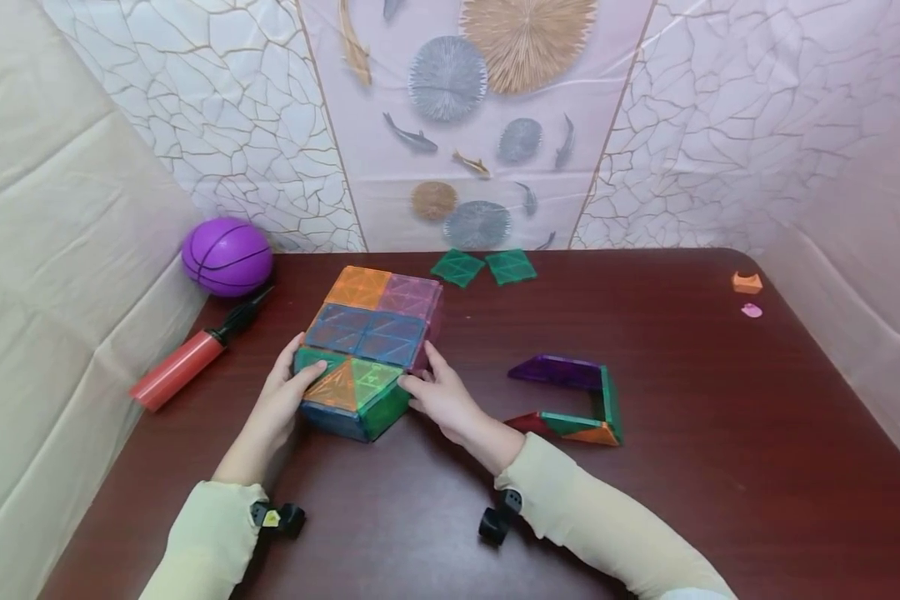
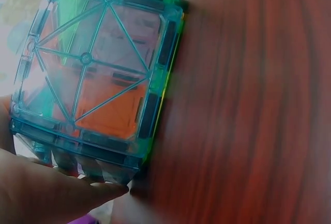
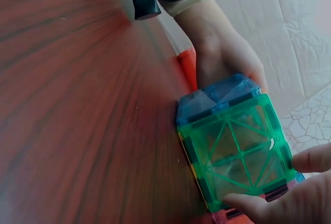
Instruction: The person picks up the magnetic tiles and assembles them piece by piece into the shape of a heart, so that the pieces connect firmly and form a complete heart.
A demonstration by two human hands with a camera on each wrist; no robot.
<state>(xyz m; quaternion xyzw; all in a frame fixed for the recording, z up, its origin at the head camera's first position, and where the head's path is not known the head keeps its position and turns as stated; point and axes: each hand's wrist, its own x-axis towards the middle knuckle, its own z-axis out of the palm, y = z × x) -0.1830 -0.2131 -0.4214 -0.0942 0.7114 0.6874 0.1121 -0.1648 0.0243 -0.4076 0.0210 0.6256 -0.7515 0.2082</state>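
A long box built of see-through magnetic tiles (image 1: 367, 335) stands on the table between both hands, topped in orange, pink, blue and green. My left hand (image 1: 279, 392) grips its left side near the front, the thumb on the top edge. On the opposite side, my right hand (image 1: 446, 402) holds the box near its green side tile (image 3: 243, 154), thumb and fingers spread along the edges. The left wrist view shows a blue end tile (image 2: 85, 58) up close, with orange and purple seen through it. Some fingers of both hands are hidden behind the box.
An open frame of standing magnetic tiles (image 1: 610, 404) is to the right. Two green tiles (image 1: 457, 267) lie at the table's back edge. A purple ball (image 1: 227, 257) and red hand pump (image 1: 180, 369) are at left; small orange (image 1: 747, 283) and pink pieces (image 1: 752, 310) at far right.
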